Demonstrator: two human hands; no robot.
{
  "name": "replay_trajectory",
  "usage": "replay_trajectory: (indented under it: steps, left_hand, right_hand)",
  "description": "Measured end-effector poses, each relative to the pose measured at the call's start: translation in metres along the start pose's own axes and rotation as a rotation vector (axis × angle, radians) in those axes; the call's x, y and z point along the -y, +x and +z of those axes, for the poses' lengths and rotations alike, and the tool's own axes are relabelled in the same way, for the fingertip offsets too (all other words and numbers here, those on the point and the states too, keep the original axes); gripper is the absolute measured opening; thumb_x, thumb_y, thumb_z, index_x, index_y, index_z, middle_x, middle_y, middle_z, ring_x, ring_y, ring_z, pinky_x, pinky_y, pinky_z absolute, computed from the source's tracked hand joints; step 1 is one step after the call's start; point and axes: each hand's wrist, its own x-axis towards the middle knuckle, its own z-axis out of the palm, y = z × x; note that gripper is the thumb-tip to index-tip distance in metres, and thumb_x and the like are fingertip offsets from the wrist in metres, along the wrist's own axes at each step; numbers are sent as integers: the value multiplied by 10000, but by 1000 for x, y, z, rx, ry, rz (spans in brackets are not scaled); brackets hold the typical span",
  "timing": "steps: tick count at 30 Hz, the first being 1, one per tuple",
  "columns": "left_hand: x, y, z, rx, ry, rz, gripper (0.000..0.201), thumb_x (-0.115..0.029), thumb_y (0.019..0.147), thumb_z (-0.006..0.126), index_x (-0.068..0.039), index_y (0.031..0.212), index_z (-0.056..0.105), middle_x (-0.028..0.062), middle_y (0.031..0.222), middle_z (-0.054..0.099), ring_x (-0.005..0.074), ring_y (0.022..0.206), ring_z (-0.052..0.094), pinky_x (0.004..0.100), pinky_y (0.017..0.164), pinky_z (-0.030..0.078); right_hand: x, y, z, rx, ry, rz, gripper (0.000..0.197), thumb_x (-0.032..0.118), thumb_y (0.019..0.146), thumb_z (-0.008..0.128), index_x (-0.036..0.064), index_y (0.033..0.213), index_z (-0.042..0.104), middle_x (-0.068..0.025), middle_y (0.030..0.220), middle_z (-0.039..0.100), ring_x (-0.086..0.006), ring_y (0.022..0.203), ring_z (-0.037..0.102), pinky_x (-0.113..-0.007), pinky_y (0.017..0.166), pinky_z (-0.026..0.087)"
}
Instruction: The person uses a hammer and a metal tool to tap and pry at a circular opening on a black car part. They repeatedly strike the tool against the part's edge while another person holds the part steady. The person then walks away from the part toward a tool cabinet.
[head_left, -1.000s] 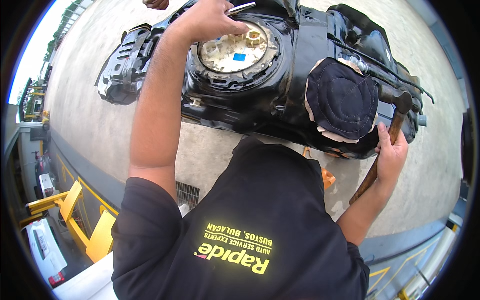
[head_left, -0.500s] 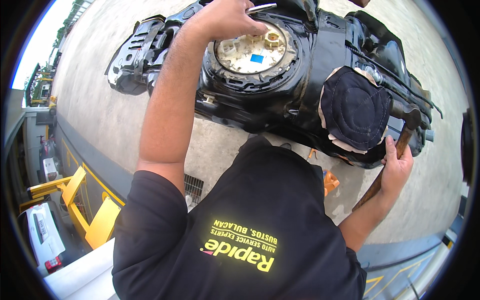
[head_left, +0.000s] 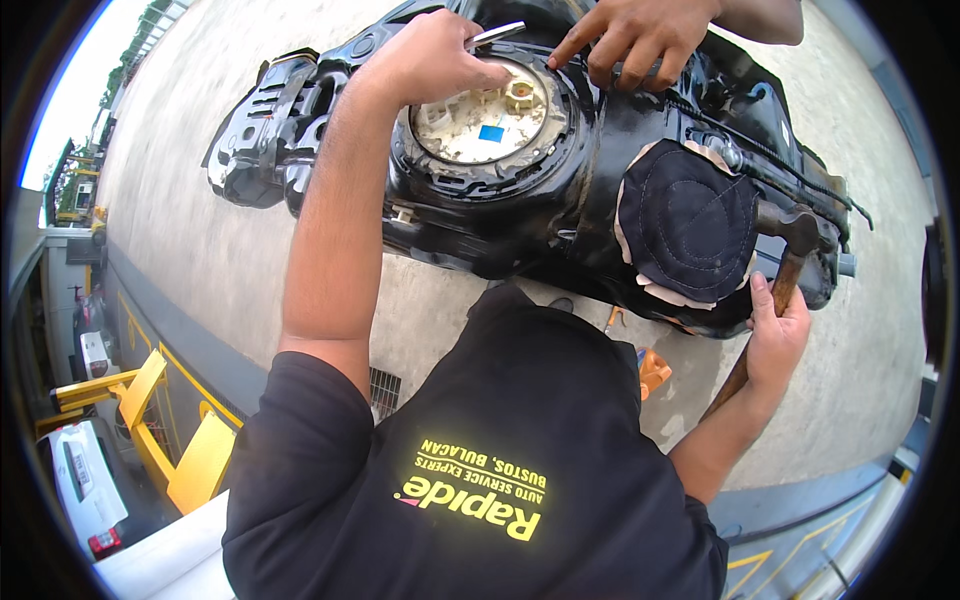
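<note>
A large black fuel tank (head_left: pixel 500 235) lies in front of me. Set in its top is a round, dirty cream pump cover (head_left: pixel 455 142) with a blue patch, ringed by a dirt-caked lock ring (head_left: pixel 480 185). My left hand (head_left: pixel 430 60) is closed round a slim metal rod (head_left: pixel 497 34) at the cover's far left; the rod's lower end is hidden. My right hand (head_left: pixel 778 335) grips the wooden handle of a hammer (head_left: pixel 790 265), its head beside a round black stitched cloth pad (head_left: pixel 688 222) on the tank. Another person's hand (head_left: pixel 640 40) reaches in, one finger at the ring's far edge.
Dark hoses (head_left: pixel 765 165) run along the tank's right end. An orange container (head_left: pixel 654 372) and a floor grate (head_left: pixel 384 390) are on the concrete floor (head_left: pixel 190 240) below. To the left stand a yellow metal frame (head_left: pixel 200 460) and a white car (head_left: pixel 88 475).
The other person's hand has come in from the far side and reached the ring. My view has shifted slightly; both my hands keep hold of the rod and the hammer.
</note>
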Motion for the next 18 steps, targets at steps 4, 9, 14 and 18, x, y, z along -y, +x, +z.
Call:
replay_trajectory:
  steps: [4, 9, 14, 18]
  left_hand:
    - [5, -3, 0, -35, -31, 17, 491, -377, 734, 845, 33, 993, 767, 175, 773, 718, 245, 700, 697, 369, 695, 561]
    - [1, 3, 1, -34, -59, 24, 512, -389, 723, 852, 31, 1004, 769, 162, 749, 709, 220, 667, 673, 354, 678, 544]
    - [6, -3, 2, -29, -107, 5, 526, -392, 722, 853, 43, 1004, 761, 135, 701, 694, 185, 636, 651, 338, 656, 530]
    - [0, -7, 2, -45, -137, -27, 460, -335, 745, 849, 42, 992, 758, 122, 679, 684, 170, 599, 633, 325, 635, 529]
  right_hand:
    - [2, 3, -1, 10, -51, -38, 257, 275, 960, 748, 41, 912, 657, 54, 719, 550, -45, 604, 466, -225, 543, 364]
    - [7, 0, -9, 19, -66, 40, 313, 262, 932, 757, -39, 994, 700, -24, 797, 657, -110, 742, 556, -287, 710, 450]
    - [6, 3, -3, 35, -49, -29, 272, 254, 951, 749, 16, 887, 635, 28, 724, 561, -71, 659, 467, -255, 609, 371]
    - [6, 5, 0, 33, -12, -77, 278, 236, 965, 737, 34, 833, 599, 51, 691, 513, -54, 630, 423, -244, 573, 330]
